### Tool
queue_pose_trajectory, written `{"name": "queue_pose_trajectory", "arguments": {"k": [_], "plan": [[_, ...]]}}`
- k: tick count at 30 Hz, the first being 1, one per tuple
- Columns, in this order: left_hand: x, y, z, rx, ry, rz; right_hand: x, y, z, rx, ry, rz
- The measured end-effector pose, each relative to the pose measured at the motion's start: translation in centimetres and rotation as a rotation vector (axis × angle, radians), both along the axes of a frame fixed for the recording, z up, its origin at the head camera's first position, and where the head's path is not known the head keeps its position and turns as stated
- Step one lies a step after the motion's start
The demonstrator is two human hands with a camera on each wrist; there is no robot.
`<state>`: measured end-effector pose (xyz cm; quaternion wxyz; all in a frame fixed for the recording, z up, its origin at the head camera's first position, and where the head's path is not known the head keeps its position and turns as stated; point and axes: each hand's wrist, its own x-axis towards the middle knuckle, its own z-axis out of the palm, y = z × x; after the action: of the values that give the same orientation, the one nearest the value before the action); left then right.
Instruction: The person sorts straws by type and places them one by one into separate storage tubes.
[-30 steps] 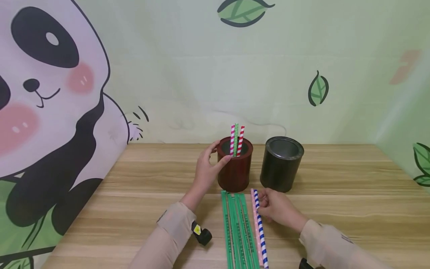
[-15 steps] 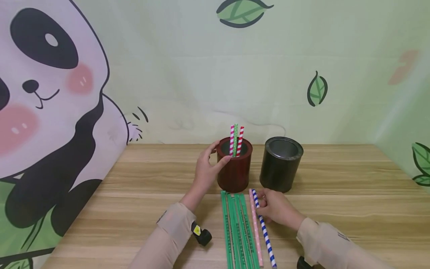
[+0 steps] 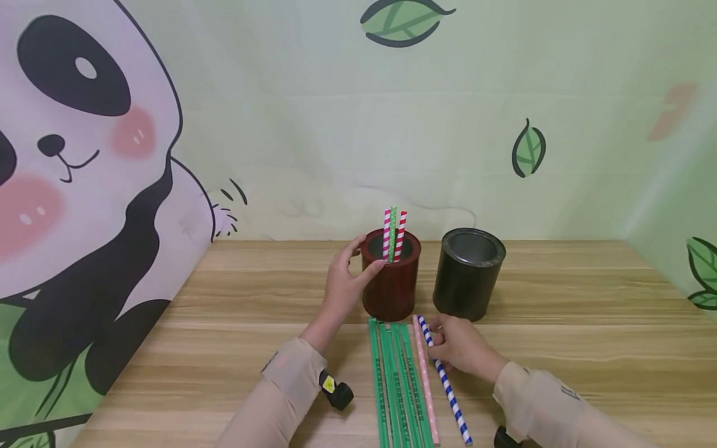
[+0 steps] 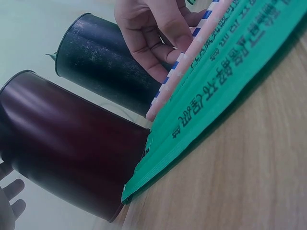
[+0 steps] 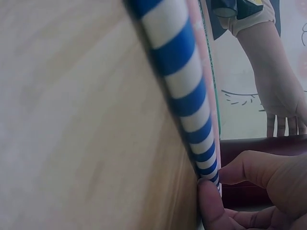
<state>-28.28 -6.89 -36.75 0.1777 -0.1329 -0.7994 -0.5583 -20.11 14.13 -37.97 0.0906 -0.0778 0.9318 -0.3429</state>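
Observation:
My left hand [image 3: 344,280] holds a dark red cylindrical cup [image 3: 392,291], thumb on the near rim and fingers at its left side. Upright in that cup stand a pink-striped straw [image 3: 386,230], a green dotted straw [image 3: 393,227] and a red-striped straw [image 3: 400,233]. Lower down, my right hand [image 3: 465,345] pinches a blue-and-white striped paper straw [image 3: 450,392] near its far end; the right wrist view shows thumb and finger on either side of the straw [image 5: 184,81]. To its left lies a pink dotted straw [image 3: 424,379], parallel to flat green packets [image 3: 394,379] with dark printing.
A black cylindrical cup [image 3: 467,283] stands right of the red one, just beyond my right hand. Behind the wooden table [image 3: 588,348] hangs a pale green cloth [image 3: 313,124] printed with a panda and leaves. A small black camera [image 3: 338,393] sits at my left wrist.
The blue-striped straw's near end has swung right, away from the pink straw, so a gap now opens between them. My right hand has shifted very slightly left; the left stays put.

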Motion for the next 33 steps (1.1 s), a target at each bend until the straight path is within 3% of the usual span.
{"name": "queue_pose_trajectory", "arguments": {"k": [23, 33], "plan": [[0.1, 0.0, 0.0, 0.008, 0.011, -0.009, 0.0, 0.4, 0.2, 0.002, -0.023, -0.032], [0.1, 0.0, 0.0, 0.008, 0.018, -0.015, -0.1, 1.3, 0.3, -0.073, 0.025, 0.039]]}}
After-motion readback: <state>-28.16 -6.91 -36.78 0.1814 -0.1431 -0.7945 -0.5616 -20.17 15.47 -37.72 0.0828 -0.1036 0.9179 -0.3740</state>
